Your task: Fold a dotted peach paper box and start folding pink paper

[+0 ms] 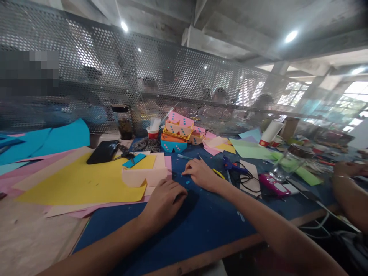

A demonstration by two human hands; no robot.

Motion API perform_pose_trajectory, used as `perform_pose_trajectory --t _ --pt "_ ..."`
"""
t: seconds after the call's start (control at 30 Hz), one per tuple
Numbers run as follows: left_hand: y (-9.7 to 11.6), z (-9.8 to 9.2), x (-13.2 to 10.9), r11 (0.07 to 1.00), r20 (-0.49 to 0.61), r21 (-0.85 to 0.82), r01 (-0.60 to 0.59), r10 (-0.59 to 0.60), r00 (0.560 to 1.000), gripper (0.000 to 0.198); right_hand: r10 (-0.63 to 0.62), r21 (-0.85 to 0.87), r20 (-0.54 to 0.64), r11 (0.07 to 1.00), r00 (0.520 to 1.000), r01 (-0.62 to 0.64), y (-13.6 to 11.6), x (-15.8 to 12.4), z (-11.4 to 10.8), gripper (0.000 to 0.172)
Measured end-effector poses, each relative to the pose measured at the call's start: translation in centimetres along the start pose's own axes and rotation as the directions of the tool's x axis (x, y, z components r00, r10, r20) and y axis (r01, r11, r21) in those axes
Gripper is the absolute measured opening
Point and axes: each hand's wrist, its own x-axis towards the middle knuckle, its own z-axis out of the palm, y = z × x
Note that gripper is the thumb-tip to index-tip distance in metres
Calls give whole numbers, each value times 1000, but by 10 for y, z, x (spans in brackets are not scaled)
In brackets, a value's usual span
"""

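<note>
My left hand (163,203) rests as a loose fist on the dark blue mat (178,230), next to a folded peach paper piece (143,177). Whether it holds anything is hidden. My right hand (201,173) lies further ahead on the mat, its fingers pinched together at a tiny blue paper scrap. More small blue bits lie scattered around it. A large yellow sheet (77,184) and pink sheets spread to the left.
A black phone (102,151), scissors and a jar (123,122) stand behind the sheets. A stack of decorated paper boxes (176,132) sits at the back. A blue glue gun (234,166), a pink device (273,184) and a tipped glass jar (290,161) lie right. Another person's arm (349,191) reaches in there.
</note>
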Motion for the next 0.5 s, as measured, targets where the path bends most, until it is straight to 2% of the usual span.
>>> perform_pose_trajectory --t 0.1,0.23,0.37,0.5 --pt "0 -2 1 1000 -3 -2 30 -30 1000 11 -12 12 11 1000 1000 12 0 -3 1 31" --pt "3 -1 1 1000 -21 -10 -28 27 999 11 -7 17 -6 1000 1000 7 -2 1 0 32" --pt "7 1 0 997 -28 -5 -77 77 997 11 -25 14 0 1000 1000 25 -6 10 5 43" --pt "7 0 -1 995 -29 -9 -101 101 995 11 -53 27 10 998 999 53 -10 14 11 42"
